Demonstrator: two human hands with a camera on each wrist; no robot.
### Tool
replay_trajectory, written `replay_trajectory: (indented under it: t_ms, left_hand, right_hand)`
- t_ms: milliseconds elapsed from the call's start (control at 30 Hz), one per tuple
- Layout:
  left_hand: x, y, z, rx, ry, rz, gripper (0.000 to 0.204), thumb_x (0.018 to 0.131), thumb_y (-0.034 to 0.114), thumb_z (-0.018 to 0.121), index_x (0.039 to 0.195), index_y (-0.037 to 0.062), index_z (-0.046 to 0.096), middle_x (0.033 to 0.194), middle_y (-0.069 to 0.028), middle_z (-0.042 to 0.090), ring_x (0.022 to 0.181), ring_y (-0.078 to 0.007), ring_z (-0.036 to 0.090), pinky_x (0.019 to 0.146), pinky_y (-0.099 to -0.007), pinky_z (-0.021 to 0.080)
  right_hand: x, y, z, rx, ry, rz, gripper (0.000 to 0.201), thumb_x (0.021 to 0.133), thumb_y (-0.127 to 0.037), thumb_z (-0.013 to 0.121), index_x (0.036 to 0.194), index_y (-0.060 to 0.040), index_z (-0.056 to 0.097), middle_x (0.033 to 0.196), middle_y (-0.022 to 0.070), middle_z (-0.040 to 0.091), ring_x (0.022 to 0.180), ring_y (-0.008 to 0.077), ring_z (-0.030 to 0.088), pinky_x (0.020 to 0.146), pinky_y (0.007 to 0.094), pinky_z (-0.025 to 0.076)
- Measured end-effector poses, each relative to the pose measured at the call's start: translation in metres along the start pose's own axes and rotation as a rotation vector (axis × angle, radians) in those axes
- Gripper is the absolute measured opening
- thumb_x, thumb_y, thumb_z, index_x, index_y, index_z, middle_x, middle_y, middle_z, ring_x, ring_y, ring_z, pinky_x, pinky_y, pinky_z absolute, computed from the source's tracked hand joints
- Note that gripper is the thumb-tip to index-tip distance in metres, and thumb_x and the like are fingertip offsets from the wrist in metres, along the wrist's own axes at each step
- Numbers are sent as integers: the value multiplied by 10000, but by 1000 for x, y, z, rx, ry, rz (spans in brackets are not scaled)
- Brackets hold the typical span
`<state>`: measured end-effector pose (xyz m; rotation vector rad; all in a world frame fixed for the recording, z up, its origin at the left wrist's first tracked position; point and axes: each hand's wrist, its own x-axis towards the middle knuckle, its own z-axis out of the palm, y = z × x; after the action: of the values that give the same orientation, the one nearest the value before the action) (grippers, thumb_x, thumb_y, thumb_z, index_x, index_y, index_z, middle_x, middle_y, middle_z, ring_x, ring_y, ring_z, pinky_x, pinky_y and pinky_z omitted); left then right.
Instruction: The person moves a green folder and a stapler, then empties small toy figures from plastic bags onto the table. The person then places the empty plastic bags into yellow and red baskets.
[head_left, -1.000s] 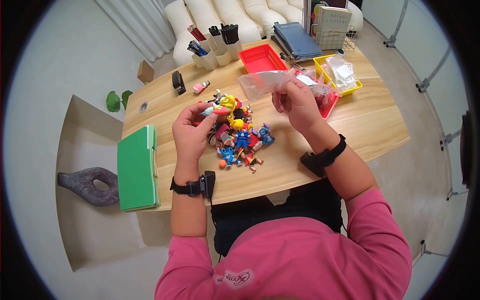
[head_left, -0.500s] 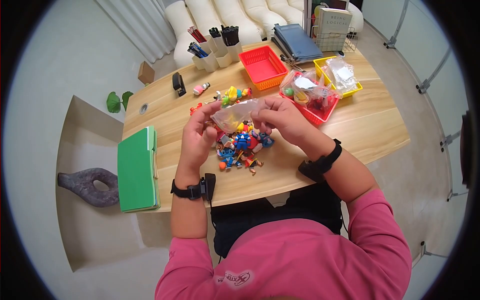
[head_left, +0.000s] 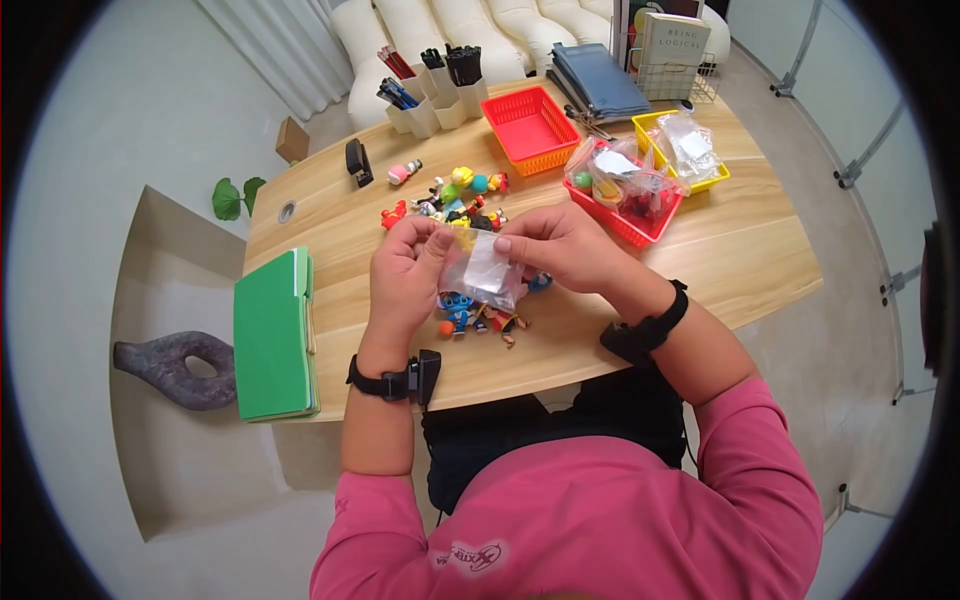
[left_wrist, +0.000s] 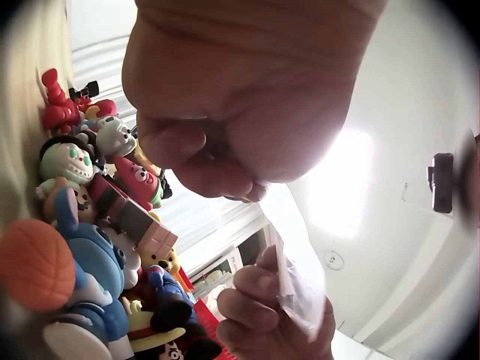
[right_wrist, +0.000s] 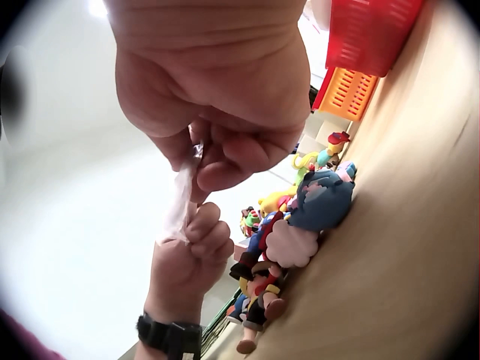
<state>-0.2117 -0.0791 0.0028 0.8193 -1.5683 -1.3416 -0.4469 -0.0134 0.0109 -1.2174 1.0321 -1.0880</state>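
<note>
Over the pile of toys I hold a clear plastic zip bag (head_left: 486, 268) with a white label on it. My left hand (head_left: 408, 258) pinches its upper left edge between thumb and fingers. The upper right edge is pinched by my right hand (head_left: 562, 248). Seen from the right wrist, the bag (right_wrist: 178, 202) hangs flat and thin between both hands. Below and around it lie small figures: a blue one with an orange basketball (left_wrist: 36, 264), a pale green face with a dark hat (left_wrist: 69, 163), and a figure in a black hat (right_wrist: 261, 294). The bag hides part of the pile in the head view.
Right of the pile stands a red basket (head_left: 640, 228) of bagged toys, beside a yellow basket (head_left: 712, 183) with clear bags. Behind is another red basket (head_left: 530, 125). Pen holders (head_left: 425, 118), a stapler (head_left: 358, 163) and a green folder (head_left: 272, 335) surround the work area.
The right hand has brought the bag from the right to above the pile. The left hand has let go of a colourful figure and now grips the bag, which has turned its label upward.
</note>
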Motion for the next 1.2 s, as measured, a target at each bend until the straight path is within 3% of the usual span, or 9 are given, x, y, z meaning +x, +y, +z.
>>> replay_trajectory:
  t_ms: [233,333,433,533,733,933,1033,1133,1200]
  left_hand:
    - [4,3,-9,1,158,72,319,1053,320,690,1125,10,662,858,26,677,642,1,526,543,-172,399]
    - [0,15,-8,-205,-14,26,342,1045,337,704,1154,14,671,835,30,673,622,5,504,516,-171,361]
    - [-3,20,0,-38,-69,-85,284,1045,254,713,1153,-7,678,873,1,687,728,-37,604,626,-211,495]
    - [-1,5,-5,-43,-72,-84,249,1048,266,705,1122,29,699,846,30,684,644,-1,526,540,-165,375]
    - [4,-7,-3,86,138,176,160,1044,182,708,1061,23,705,861,27,682,707,-28,586,612,-200,473]
    - [4,1,-12,-2,264,106,161,1040,196,715,1040,36,697,751,60,599,590,2,477,515,-177,358]
    - [3,2,-7,-13,246,89,174,1037,208,721,1032,36,696,729,66,583,576,5,462,502,-176,336]
    - [0,4,-6,-23,219,86,180,1032,210,729,1017,34,696,740,69,593,597,1,474,522,-179,346]
    - [0,3,-6,-23,207,87,185,1031,215,731,1015,34,696,744,69,595,598,1,474,523,-180,346]
  right_hand:
    - [4,4,-5,-19,106,-80,200,1025,-215,729,1045,-20,769,832,-6,721,725,40,609,629,240,492]
    - [4,1,-4,-60,125,-102,203,1016,-203,740,1076,-10,762,840,3,721,739,39,612,640,237,499]
    - [5,7,-4,-36,91,-71,189,1005,-172,749,1090,-4,758,854,13,731,761,44,628,661,242,519]
    - [5,8,0,16,57,-98,177,992,-144,756,1094,1,759,875,21,742,779,52,644,682,249,536]
    - [-9,-15,-5,-89,48,-189,157,974,-112,758,1079,4,751,888,27,746,779,60,657,685,248,535]
    - [-52,-69,-72,210,619,-519,94,923,-60,791,980,-28,723,865,36,730,769,98,688,690,234,546]
    - [-60,-86,-140,-122,929,-709,114,919,-61,800,930,-18,695,824,35,712,709,86,645,678,215,512]
    - [-62,-75,-200,-861,1254,-593,142,880,-76,801,926,-34,674,891,71,707,815,196,687,751,326,542]
    - [-64,-67,-214,-1334,986,-723,166,861,-116,805,948,-49,680,952,121,700,906,319,680,808,404,545]
